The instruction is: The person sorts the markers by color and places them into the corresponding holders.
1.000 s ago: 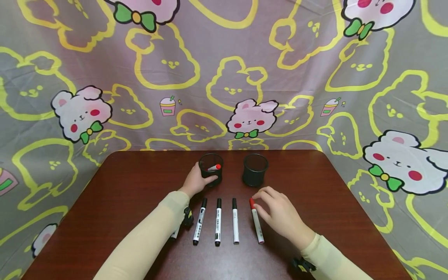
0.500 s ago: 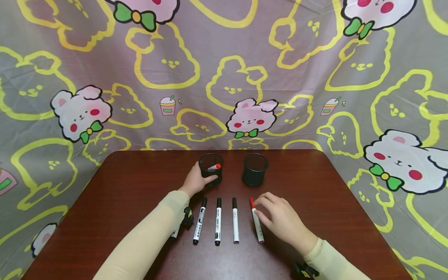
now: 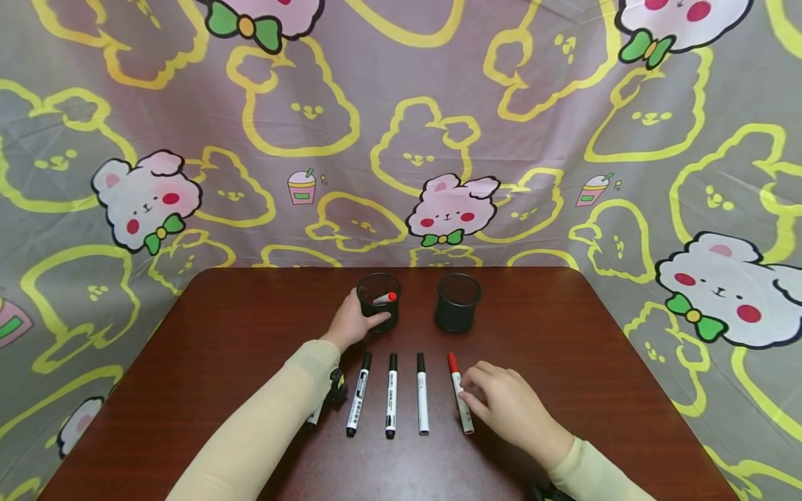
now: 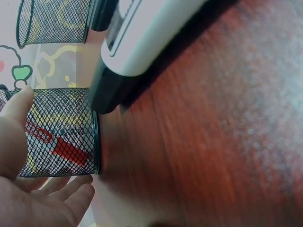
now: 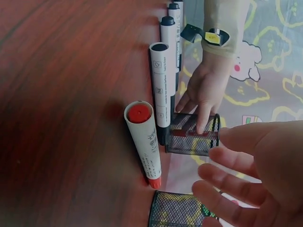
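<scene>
My left hand grips the left black mesh pen holder, thumb on its near side and fingers behind it, as the left wrist view shows. Inside leans a red-capped marker. My right hand hovers beside another white marker with a red cap, which lies on the table. In the right wrist view, loosely bent fingers stand apart from that marker, holding nothing. To its left lie black-capped markers in a row. My left forearm partly hides the leftmost marker.
A second mesh pen holder stands upright right of the gripped one, near the back of the brown table. A patterned cloth hangs behind the table's far edge.
My right hand has drawn back toward me, from beside the marker's red cap to beside its white body. The left hand and the markers have stayed in place.
</scene>
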Demonstrator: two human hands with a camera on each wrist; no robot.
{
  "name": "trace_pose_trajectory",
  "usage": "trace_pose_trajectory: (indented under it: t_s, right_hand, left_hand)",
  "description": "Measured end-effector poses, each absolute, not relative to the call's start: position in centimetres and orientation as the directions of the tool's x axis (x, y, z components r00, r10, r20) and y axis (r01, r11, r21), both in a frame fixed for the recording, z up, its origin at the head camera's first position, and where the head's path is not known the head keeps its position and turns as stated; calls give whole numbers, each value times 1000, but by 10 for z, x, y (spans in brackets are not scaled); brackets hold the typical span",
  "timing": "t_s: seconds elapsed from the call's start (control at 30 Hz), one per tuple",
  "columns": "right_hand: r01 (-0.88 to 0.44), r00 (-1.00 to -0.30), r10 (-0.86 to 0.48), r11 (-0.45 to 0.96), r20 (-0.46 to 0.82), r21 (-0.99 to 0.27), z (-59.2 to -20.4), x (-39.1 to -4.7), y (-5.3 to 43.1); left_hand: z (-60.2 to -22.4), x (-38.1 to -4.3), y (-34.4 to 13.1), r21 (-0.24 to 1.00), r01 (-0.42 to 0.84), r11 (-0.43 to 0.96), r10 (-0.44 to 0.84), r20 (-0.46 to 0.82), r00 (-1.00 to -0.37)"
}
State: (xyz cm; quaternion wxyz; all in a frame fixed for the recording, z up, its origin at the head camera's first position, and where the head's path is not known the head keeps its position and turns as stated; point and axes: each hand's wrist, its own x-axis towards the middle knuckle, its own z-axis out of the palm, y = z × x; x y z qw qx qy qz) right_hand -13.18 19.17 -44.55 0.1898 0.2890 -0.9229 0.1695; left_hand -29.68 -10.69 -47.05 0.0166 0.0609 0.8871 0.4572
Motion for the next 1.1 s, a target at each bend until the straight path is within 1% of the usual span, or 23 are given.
trace_pose_trajectory:
  t_s: [0.17,0.33,0.5,0.73,1.1]
  right_hand:
    - [-580,-782,-473,791,406,-195,-448,-129,191]
    - [-585,-782,-495,793,380,-172,-450,-124,191]
    - [-598,-783,-519,780,341,-186,-451,-121,191]
    - [-648,-751,-579,737,317,-192,-451,-120,193]
    - [-686,-727,-637,686,257,-243,-450,-119,195]
  left_hand:
    - [-469,-296,-107,814,93,574,126,25,-992]
    - [-468,-295,-107,808,77,584,119,9,-993]
    - [-468,-296,-107,811,84,579,119,18,-993]
    - [-470,-297,-107,800,93,593,117,29,-993]
    - [-471,-297,-107,793,82,603,107,21,-994]
